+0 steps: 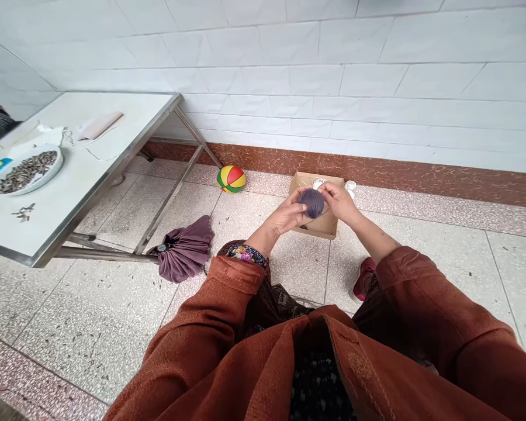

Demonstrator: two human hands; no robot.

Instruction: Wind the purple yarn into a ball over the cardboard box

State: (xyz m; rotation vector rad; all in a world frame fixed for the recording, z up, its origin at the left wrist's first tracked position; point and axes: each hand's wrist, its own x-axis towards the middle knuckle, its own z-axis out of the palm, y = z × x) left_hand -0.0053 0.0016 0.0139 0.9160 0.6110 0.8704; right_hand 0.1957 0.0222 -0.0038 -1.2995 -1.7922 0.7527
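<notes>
A ball of dark purple-grey yarn (pixel 312 203) is in my left hand (pixel 286 215), whose fingers and thumb curl round its left side. My right hand (pixel 338 200) is closed in a pinch at the ball's upper right edge, touching it; any loose strand between the fingertips is too fine to see clearly. Below both hands a shallow cardboard box (pixel 322 227) rests on the floor, partly hidden by them. A small dark thing (pixel 304 227) lies inside the box. White round bundles (pixel 350 185) show at its back right.
A metal-framed table (pixel 144 108) stands left, holding a plate of seed-like pieces (pixel 55 165) and a folded cloth (pixel 107 124). A colourful ball (pixel 231 179) sits by the tiled wall (pixel 272 82). A folded purple umbrella (pixel 186 248) leans by the table frame.
</notes>
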